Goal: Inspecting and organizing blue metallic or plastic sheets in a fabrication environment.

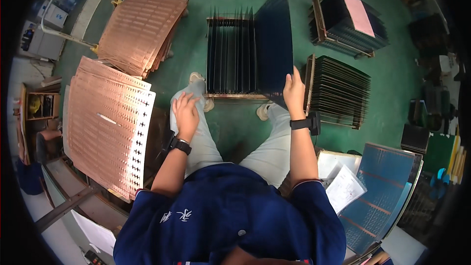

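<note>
A large dark blue panel (274, 44) stands upright and tilted at the right side of a rack (235, 96) on the floor in front of me. My right hand (294, 91) grips the panel's right edge near its lower corner, the thumb on the near face. Several thin dark panels (230, 54) stand on edge in the rack, left of the large one. My left hand (185, 115) lies on my left knee with its fingers spread and holds nothing. Whether the panel's bottom edge sits in the rack is hidden.
At my left lie two stacks of copper-coloured perforated sheets (105, 122), a white pen-like stick (106, 119) on the nearer one. Racks of dark panels (341, 88) stand at the right, one topped by a pink sheet (357, 13). Blue panels (378, 186) and papers (345, 189) lie near my right elbow.
</note>
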Tool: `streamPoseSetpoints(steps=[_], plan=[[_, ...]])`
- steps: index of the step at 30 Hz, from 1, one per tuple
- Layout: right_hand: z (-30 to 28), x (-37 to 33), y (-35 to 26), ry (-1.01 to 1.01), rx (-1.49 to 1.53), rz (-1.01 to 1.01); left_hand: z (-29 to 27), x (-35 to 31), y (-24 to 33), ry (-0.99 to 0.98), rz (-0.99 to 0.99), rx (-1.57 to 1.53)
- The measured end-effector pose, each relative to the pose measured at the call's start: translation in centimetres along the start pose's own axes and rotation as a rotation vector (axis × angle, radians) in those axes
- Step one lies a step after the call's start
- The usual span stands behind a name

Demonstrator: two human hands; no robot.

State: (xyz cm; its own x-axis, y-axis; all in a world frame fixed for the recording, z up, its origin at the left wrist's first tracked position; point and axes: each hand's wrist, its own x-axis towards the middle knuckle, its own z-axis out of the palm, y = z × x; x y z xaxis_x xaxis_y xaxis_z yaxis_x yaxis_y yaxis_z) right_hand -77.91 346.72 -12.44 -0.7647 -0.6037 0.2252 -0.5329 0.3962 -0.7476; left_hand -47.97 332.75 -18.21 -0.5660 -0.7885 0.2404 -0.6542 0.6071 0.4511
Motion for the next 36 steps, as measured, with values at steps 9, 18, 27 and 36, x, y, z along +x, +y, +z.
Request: streamPoseSetpoints(steps=[9,18,27,36], plan=[[-0.8,3.8,-1.2,-0.109,-0.108,0.128,-0.3,0.0,-0.3,0.008,-0.011,-0.050],[1.0,4.8,1.4,-0.014,-0.075,-0.079,-0.2,0.3,-0.2,-0.009,-0.003,-0.057],[1.0,6.3,2.0,0.031,-0.015,-0.135,0.1,0.6,-0.3,-0.011,-0.004,-0.061],[2.5,6.6,-0.2,-0.068,-0.185,0.074,-0.3,0.3,-0.3,-0.018,-0.013,-0.084]])
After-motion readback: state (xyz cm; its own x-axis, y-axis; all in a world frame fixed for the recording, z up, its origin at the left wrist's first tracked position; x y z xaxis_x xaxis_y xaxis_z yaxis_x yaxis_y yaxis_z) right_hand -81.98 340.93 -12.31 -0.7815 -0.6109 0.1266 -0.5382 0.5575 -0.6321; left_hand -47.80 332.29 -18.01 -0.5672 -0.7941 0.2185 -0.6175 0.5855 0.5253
